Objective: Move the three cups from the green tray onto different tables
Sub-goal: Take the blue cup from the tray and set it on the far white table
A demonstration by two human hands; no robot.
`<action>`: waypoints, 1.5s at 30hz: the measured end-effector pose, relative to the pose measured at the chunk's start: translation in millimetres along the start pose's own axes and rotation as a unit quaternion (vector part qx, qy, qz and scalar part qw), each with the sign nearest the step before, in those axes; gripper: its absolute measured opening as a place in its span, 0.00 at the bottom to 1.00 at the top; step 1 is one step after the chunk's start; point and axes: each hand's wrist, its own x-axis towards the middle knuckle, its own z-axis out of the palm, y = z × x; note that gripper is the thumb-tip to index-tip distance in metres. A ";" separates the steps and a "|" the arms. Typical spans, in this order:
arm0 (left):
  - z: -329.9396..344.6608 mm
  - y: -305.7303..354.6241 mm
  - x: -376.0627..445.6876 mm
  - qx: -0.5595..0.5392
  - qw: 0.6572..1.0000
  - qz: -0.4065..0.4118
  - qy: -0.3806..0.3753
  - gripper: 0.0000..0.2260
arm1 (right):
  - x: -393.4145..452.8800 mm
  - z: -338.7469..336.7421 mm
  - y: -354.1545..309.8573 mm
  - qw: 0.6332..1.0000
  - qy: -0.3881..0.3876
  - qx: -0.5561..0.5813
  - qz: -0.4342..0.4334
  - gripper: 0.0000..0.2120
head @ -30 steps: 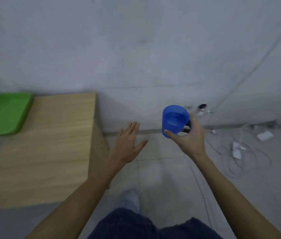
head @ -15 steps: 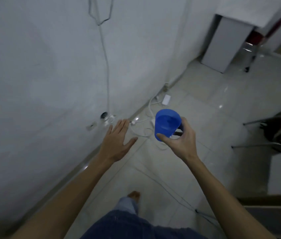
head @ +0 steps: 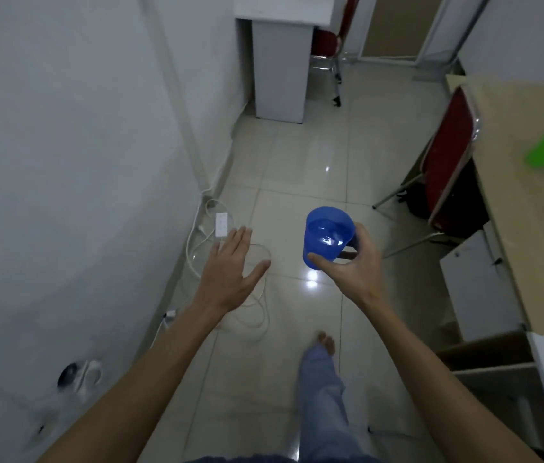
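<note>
Head view: the right hand (head: 352, 265) grips a blue cup (head: 327, 237) upright, mid-air over glossy floor tiles (head: 297, 182). The left hand (head: 230, 272) is spread wide, empty. This cup seems mid-carry, not yet set down. A wooden table (head: 531, 208) stands right, a white desk (head: 279, 58) far ahead, cables (head: 197, 242) left.
</note>
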 end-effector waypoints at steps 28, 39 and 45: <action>57.7 -2.1 846.4 0.042 0.997 0.056 -0.016 0.39 | 816.7 -41.6 120.0 0.997 0.070 -0.003 -0.013 0.32; 106.9 -24.4 1178.5 0.063 0.996 0.065 -0.025 0.39 | 1139.2 -35.9 188.7 0.997 0.072 -0.002 -0.030 0.32; 117.3 -26.7 1340.3 0.056 0.998 0.014 -0.033 0.40 | 1318.0 -47.3 208.0 0.999 0.021 -0.021 -0.030 0.35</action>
